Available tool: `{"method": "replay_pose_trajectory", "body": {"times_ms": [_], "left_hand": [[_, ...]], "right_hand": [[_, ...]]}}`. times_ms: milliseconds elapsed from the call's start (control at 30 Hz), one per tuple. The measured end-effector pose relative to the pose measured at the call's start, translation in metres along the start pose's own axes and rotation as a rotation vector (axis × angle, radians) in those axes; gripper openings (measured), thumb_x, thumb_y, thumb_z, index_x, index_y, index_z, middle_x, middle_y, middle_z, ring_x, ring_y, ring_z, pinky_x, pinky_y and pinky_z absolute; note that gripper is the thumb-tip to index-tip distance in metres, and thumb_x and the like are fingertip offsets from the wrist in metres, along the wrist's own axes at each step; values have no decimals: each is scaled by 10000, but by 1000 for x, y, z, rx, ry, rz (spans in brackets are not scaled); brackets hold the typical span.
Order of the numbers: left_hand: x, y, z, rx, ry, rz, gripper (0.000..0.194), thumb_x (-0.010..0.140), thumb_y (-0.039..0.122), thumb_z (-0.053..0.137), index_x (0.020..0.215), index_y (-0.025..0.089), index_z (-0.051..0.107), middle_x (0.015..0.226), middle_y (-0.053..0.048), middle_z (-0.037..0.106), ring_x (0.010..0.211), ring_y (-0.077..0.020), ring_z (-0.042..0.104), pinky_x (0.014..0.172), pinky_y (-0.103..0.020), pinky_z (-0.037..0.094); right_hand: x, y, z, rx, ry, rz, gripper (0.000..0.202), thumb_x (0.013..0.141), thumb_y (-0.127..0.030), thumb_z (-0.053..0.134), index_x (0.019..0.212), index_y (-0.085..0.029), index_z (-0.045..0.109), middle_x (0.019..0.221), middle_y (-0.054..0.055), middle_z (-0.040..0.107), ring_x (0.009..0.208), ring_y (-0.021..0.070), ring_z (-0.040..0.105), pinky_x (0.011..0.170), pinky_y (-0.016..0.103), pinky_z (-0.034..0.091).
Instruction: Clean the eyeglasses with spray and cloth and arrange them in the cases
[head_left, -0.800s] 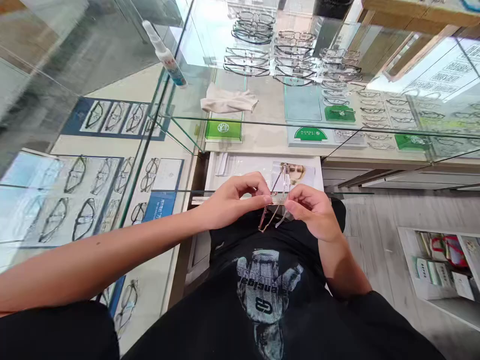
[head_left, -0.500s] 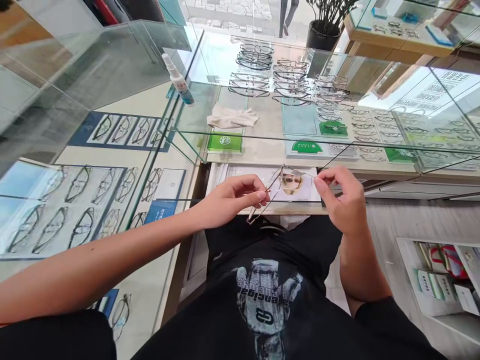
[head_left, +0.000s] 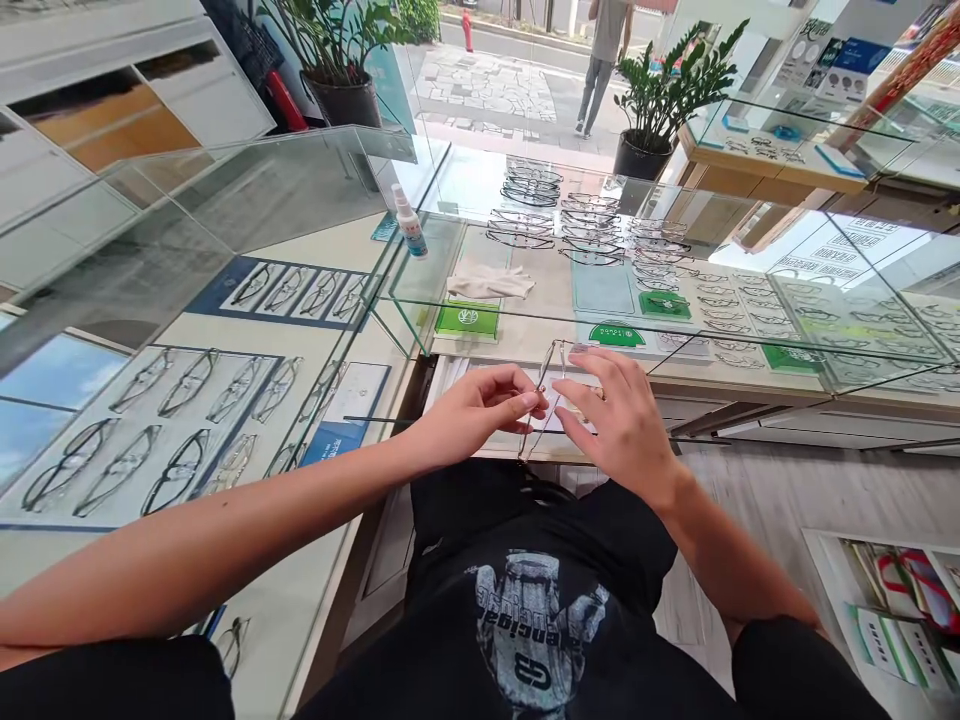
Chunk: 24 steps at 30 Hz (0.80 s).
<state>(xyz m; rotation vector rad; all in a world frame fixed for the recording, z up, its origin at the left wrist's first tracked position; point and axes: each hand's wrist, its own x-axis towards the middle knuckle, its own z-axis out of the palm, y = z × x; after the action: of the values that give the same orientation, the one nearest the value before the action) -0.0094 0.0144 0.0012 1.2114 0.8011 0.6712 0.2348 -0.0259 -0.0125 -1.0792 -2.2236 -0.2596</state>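
A thin-framed pair of glasses (head_left: 550, 368) hangs in front of my torso, above the edge of an open drawer. My left hand (head_left: 491, 410) pinches the glasses near the middle of the frame. Beside them on the right is my right hand (head_left: 619, 415), its fingers spread and its fingertips near the upper part of the frame. Whether those fingertips touch the frame is too small to tell. Behind the hands, a white cloth (head_left: 491, 282) and a green card (head_left: 467, 319) lie in the glass case.
A white spray bottle (head_left: 409, 222) stands on the glass counter. Rows of glasses (head_left: 592, 230) fill the case ahead, and a tray of glasses (head_left: 259, 430) lies at the left. Potted plants (head_left: 645, 150) and a person walking (head_left: 606, 60) are beyond.
My right hand has moved left to the glasses and spread its fingers; before, it was pinched on the far end of a temple. The view has tilted up, showing more of the street.
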Motion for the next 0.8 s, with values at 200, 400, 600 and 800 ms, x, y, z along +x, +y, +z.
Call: {"method": "replay_pose_trajectory", "body": {"times_ms": [200, 400, 600, 800], "left_hand": [[1, 2, 1, -25, 59, 34, 479, 875, 614, 932, 924, 185, 726, 1001, -71, 786, 1000, -214, 750, 919, -399, 690], [3, 8, -1, -59, 180, 117, 478, 855, 589, 958, 892, 191, 696, 1000, -52, 761, 1031, -211, 745, 925, -398, 702], [13, 13, -10, -87, 338, 202, 531, 802, 603, 989, 903, 194, 665, 1054, -50, 756, 1031, -205, 737, 923, -399, 703], [13, 13, -1, 24, 240, 232, 489, 851, 597, 949, 905, 194, 677, 1208, -88, 714, 1174, -246, 698, 912, -368, 700]], "right_hand": [[1, 2, -1, 0, -46, 70, 197, 1078, -325, 707, 1264, -263, 724, 1631, 157, 643, 1567, 393, 554, 1318, 658, 451], [-9, 9, -8, -49, -78, 105, 181, 1081, -417, 722, 1092, -238, 742, 1438, 149, 783, 1482, 395, 644, 1331, 646, 429], [-24, 7, -29, 10, -182, 158, 232, 1133, -423, 661, 1124, -216, 765, 1083, 64, 868, 1014, 269, 806, 1351, 582, 395], [-11, 4, -27, 189, -131, 236, 332, 1126, -476, 650, 1334, -236, 747, 1359, 114, 824, 1285, 330, 751, 1295, 591, 470]]}}
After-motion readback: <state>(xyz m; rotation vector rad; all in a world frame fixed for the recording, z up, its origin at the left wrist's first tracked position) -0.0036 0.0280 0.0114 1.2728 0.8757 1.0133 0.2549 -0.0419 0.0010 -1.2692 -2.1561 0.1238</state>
